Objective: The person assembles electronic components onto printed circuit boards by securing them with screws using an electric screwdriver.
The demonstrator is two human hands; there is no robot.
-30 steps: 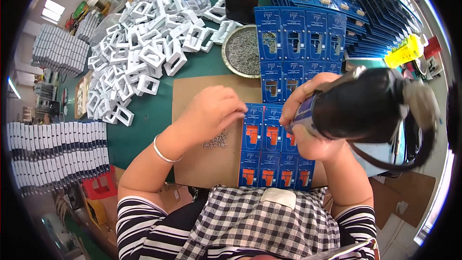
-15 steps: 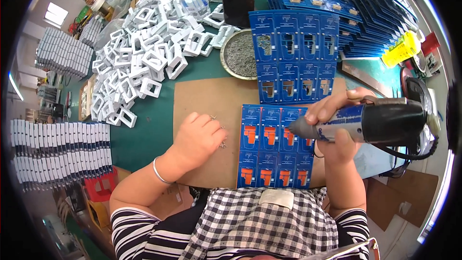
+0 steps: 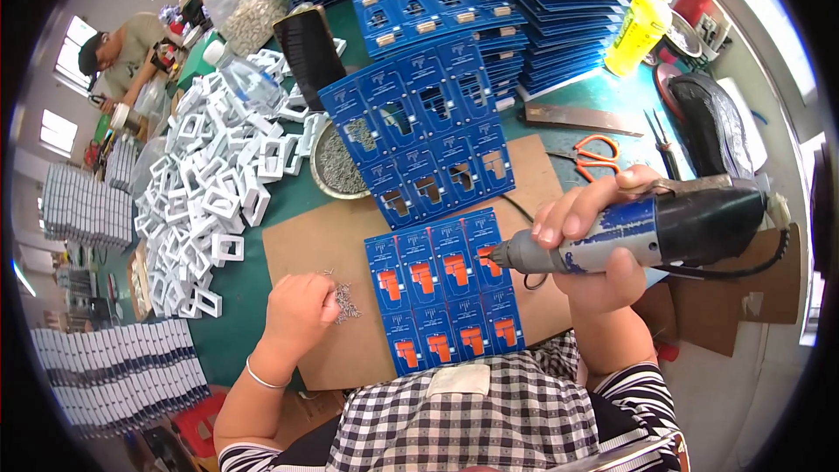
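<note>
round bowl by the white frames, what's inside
Many small grey pieces show in the round bowl, some through a cutout in the upper blue panel, whose solid parts hide the rest.

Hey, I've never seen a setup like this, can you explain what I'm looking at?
There's no robot: these are a person's own bare hands, seen from a head-worn fisheye camera looking down, so straight edges curve. The right hand grips a corded power tool, its tip pointing toward a blue panel with orange pieces. The left hand is curled beside small metal screws; whether it holds any is hidden. Panel and screws lie on a brown board on a green table, with white frames heaped to the left.
</note>
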